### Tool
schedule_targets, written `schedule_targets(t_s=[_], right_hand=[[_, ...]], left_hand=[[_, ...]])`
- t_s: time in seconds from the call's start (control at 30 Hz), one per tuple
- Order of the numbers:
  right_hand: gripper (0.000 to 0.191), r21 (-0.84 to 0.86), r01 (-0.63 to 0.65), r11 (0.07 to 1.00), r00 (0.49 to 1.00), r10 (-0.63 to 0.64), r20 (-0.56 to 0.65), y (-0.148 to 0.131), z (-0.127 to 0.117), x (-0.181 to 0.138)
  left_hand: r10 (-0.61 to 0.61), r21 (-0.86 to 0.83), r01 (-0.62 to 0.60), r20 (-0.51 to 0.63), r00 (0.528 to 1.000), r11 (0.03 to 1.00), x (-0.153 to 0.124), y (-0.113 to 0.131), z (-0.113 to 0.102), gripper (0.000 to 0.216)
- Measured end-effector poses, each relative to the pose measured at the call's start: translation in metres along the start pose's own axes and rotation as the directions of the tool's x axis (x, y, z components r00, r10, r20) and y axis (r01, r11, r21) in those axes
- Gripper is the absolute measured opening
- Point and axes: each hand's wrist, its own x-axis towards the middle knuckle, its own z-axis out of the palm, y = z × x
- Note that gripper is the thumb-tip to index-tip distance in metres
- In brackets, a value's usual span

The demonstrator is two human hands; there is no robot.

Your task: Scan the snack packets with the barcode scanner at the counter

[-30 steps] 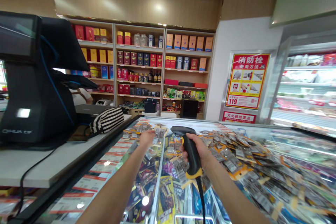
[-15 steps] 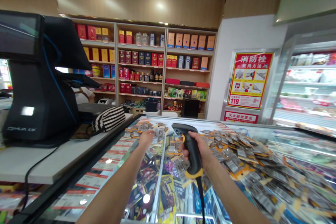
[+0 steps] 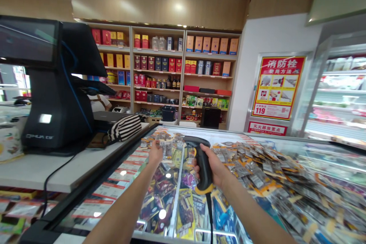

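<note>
The right hand (image 3: 214,167) wraps all its fingers (image 3: 197,167) tight about the grip of a black handheld barcode scanner with a yellow band (image 3: 202,162), held upright above the middle of the glass-topped chest freezer (image 3: 175,198), its head tipped leftward. Just left of it, above the same lid, the left hand (image 3: 155,155) pinches a small clear plastic packet (image 3: 166,148) at its fingertips (the grip itself is blurred). A heap of orange-tagged packets (image 3: 257,167) covers the freezer's right side; a black checkout terminal (image 3: 57,95) stands left of the freezer.
</note>
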Motion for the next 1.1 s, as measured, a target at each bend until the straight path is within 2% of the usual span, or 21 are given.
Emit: schedule_targets(t_s=[0.1,0.3,0.43,0.63,0.93,1.1], right_hand=[[0.036,-0.029,-0.019,0.999,0.998,0.02,0.051,0.002,0.007,-0.005],[0.033,-0.106,0.004,0.994,0.999,0.0,0.041,0.006,0.015,-0.01],[0.033,-0.097,0.011,0.995,0.999,-0.007,0.034,0.005,0.01,-0.007],[0.037,-0.068,-0.017,0.998,0.998,0.021,0.062,0.003,0.002,-0.009],[0.03,-0.052,0.02,0.998,0.995,-0.015,0.097,0.008,-0.005,-0.01],[0.029,-0.055,0.0,0.998,0.996,0.004,0.088,0.007,-0.007,-0.01]], left_hand=[[0.02,0.006,-0.019,-0.02,1.0,1.0,-0.004,0.001,-0.004,0.035],[0.036,0.025,-0.035,-0.033,0.999,0.999,-0.008,0.003,-0.004,0.028],[0.069,0.041,-0.068,-0.03,0.997,0.997,-0.008,0.006,-0.007,0.028],[0.109,0.019,-0.108,-0.02,0.994,0.994,-0.009,0.008,-0.009,0.042],[0.081,-0.045,-0.084,-0.061,0.995,0.995,-0.004,0.003,0.0,0.027],[0.088,-0.061,-0.091,-0.061,0.994,0.994,-0.007,0.006,-0.003,0.038]])
